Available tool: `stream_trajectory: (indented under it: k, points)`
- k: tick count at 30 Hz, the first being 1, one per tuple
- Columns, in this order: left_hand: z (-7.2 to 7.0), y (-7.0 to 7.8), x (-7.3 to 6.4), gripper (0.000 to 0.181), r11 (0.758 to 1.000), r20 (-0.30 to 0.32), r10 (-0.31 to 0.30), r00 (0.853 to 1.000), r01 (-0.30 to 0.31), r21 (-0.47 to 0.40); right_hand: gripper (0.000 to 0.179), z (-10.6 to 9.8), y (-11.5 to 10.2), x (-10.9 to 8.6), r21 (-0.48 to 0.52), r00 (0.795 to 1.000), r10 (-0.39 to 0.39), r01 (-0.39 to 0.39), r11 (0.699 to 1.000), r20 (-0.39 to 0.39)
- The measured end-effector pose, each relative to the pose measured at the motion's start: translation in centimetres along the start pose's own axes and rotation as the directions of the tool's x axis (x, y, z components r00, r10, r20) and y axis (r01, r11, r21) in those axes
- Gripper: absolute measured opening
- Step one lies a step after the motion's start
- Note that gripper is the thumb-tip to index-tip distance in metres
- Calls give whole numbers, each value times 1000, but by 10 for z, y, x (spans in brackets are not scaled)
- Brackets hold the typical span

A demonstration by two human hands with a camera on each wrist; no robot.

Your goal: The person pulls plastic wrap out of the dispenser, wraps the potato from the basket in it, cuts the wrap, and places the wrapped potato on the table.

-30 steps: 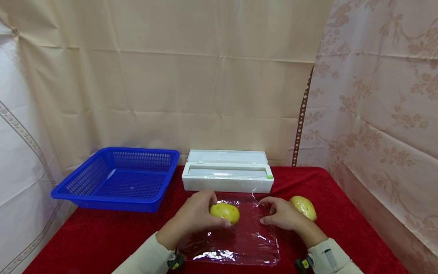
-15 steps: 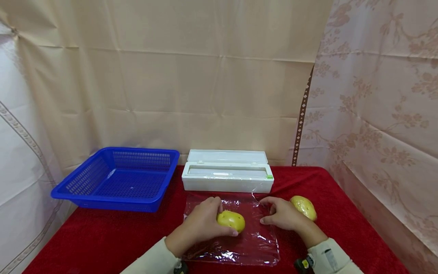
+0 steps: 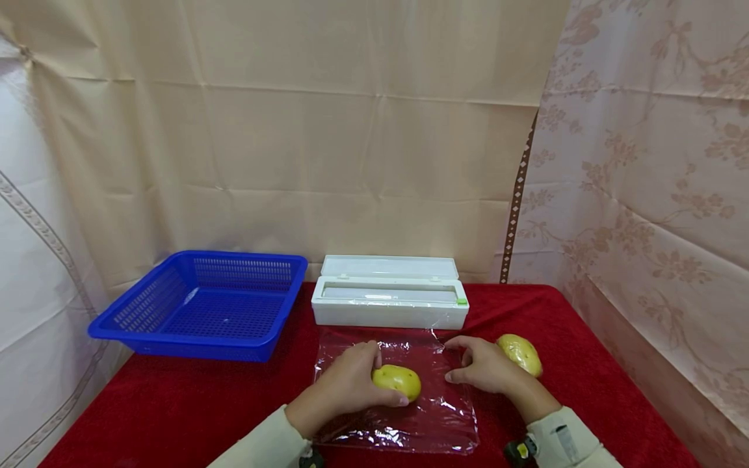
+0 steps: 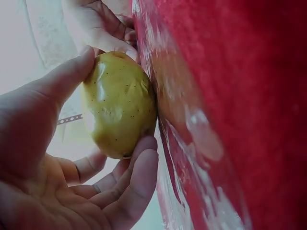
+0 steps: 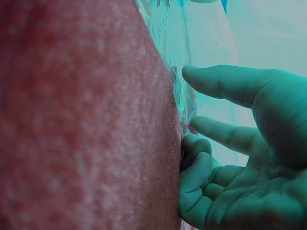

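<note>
My left hand (image 3: 351,393) grips a yellow potato (image 3: 399,382) between thumb and fingers, low over a sheet of cling film (image 3: 435,422) spread on the red cloth. In the left wrist view the potato (image 4: 120,103) has small dark specks, and its underside is right at the film. On the film's right edge rests my right hand (image 3: 482,367), index finger reaching onto the film and thumb apart from it. The right wrist view shows the other fingers of that hand (image 5: 230,158) bent against the cloth, with nothing held.
Behind the film stands a white cling film dispenser (image 3: 389,317), its lid raised. A second potato (image 3: 519,354), wrapped in film, lies just beyond my right wrist. To the left is a blue plastic basket (image 3: 193,349). Curtains hang around the red-covered table (image 3: 585,390).
My left hand has moved the potato right and toward me, to about the middle of the film; it barely moved in the last half second. The right hand has stayed in place.
</note>
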State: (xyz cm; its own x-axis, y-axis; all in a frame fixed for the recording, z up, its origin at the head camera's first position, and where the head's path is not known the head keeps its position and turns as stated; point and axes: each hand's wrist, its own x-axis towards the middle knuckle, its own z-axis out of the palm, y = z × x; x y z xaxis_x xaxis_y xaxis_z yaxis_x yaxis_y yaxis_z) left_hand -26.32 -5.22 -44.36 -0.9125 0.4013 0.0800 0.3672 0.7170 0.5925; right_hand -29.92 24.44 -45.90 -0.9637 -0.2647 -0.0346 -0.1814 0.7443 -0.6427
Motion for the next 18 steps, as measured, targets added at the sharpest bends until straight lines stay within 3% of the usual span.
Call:
stream_trajectory:
  k: [6,13,18]
  points:
    - [-1,-3,-1,64,999,18,31,999,-31,-29,60,0,-1,0,-9,1000,15,-15,1000,-6]
    - [-7,-5,-2,59,997,64,24,998,-20,-69,61,0,-3,-2,-10,1000,9,-9,1000,-12]
    - [-9,-7,0,53,995,63,38,997,-32,-92,62,0,-3,-3,-15,1000,12,-12,1000,-17]
